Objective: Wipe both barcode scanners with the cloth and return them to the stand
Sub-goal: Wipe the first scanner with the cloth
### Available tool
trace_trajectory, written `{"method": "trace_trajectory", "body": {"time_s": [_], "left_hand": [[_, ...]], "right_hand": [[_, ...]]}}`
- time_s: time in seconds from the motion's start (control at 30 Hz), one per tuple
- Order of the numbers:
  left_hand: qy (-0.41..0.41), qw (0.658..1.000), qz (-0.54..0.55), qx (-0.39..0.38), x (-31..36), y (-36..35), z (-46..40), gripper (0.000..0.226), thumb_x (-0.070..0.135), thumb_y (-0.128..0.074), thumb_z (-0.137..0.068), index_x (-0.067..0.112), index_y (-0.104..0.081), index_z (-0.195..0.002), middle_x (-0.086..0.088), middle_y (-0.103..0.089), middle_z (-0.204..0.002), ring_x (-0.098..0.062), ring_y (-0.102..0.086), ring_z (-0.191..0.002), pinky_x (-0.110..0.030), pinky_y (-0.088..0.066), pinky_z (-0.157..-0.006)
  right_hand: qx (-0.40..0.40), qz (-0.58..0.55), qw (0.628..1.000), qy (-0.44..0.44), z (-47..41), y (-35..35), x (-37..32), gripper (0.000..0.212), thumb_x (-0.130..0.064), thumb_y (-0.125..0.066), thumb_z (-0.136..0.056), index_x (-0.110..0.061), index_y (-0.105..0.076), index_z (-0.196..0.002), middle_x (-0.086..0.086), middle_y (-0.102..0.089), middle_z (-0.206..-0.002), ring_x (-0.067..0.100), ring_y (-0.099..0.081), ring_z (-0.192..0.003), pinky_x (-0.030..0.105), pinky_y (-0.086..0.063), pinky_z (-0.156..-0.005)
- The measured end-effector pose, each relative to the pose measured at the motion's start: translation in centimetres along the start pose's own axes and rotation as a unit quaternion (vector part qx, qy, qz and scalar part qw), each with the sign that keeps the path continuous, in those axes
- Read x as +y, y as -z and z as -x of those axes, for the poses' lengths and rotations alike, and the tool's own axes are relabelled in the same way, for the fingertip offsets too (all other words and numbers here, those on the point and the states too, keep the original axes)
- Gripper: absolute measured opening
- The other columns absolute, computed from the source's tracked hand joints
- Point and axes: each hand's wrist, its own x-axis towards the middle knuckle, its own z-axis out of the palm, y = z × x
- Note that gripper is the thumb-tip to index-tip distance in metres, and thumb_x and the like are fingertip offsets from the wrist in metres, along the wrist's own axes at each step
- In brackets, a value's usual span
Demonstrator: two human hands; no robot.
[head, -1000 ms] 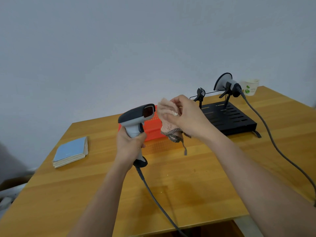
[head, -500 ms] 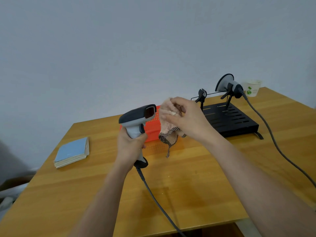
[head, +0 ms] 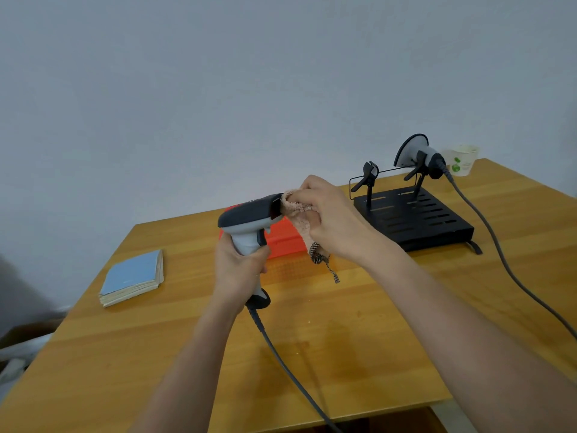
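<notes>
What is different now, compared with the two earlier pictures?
The right hand has brought the cloth leftward onto the window of the scanner; earlier a gap separated them. The left hand still grips the handle. The second scanner stays on the stand.

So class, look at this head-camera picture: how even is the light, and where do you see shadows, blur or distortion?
Head view: soft, even light with no glare; faint shadows on the table beneath the arms; the left edge is smeared, the paper cup soft; the scanner and cloth are fairly sharp; the wide lens stretches the forearms.
</notes>
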Motion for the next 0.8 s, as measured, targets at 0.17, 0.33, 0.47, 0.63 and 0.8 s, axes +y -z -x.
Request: {"method": "trace_trajectory", "body": {"time_s": [0.17,0.33,0.47,0.63,0.8], "left_hand": [[-0.008,1.000,0.000,-0.011,-0.06,0.04,-0.05,0.026,-0.006,-0.065,-0.083,0.014,-0.052,-0.092,-0.010,-0.055,-0.073,-0.017,-0.051,-0.055,-0.020,-0.047,-0.047],[-0.018,1.000,-0.007,-0.009,0.16,-0.10,0.07,0.028,-0.007,-0.064,-0.083,0.017,-0.051,-0.087,-0.009,-0.054,-0.073,-0.019,-0.051,-0.058,-0.018,-0.047,-0.047],[-0.022,1.000,-0.009,-0.002,0.23,-0.21,0.01,0.028,-0.006,-0.064,-0.083,0.018,-0.051,-0.088,-0.009,-0.055,-0.075,-0.018,-0.052,-0.059,-0.017,-0.046,-0.046],[-0.026,1.000,-0.015,-0.002,0.23,-0.20,-0.15,0.026,-0.005,-0.065,-0.083,0.011,-0.052,-0.098,-0.009,-0.055,-0.076,-0.018,-0.051,-0.058,-0.018,-0.047,-0.047],[-0.031,0.999,-0.028,-0.002,0.32,-0.12,-0.50,0.025,-0.004,-0.067,-0.082,0.007,-0.054,-0.100,-0.008,-0.057,-0.075,-0.013,-0.053,-0.054,-0.021,-0.048,-0.048]], "right_hand": [[-0.015,-0.050,0.998,-0.024,0.28,0.47,-0.31,0.031,0.004,-0.051,-0.086,-0.007,-0.065,-0.112,0.011,-0.051,-0.099,0.023,-0.052,-0.090,0.027,-0.043,-0.070],[-0.020,-0.108,0.993,-0.041,0.40,0.50,-0.46,0.033,0.010,-0.048,-0.085,-0.009,-0.067,-0.104,0.012,-0.052,-0.098,0.024,-0.055,-0.095,0.045,-0.049,-0.089],[-0.027,-0.149,0.987,-0.055,0.47,0.32,-0.56,0.031,0.009,-0.049,-0.088,-0.014,-0.065,-0.102,0.001,-0.052,-0.093,0.009,-0.053,-0.089,0.019,-0.043,-0.082],[-0.042,-0.198,0.976,-0.075,0.66,0.49,-0.75,0.030,0.005,-0.051,-0.092,-0.008,-0.064,-0.116,-0.015,-0.053,-0.093,-0.001,-0.051,-0.096,-0.003,-0.034,-0.084],[-0.043,-0.283,0.950,-0.123,0.69,0.26,-0.56,0.034,-0.003,-0.056,-0.093,-0.010,-0.060,-0.126,-0.008,-0.063,-0.115,0.005,-0.058,-0.109,0.008,-0.045,-0.086]]}}
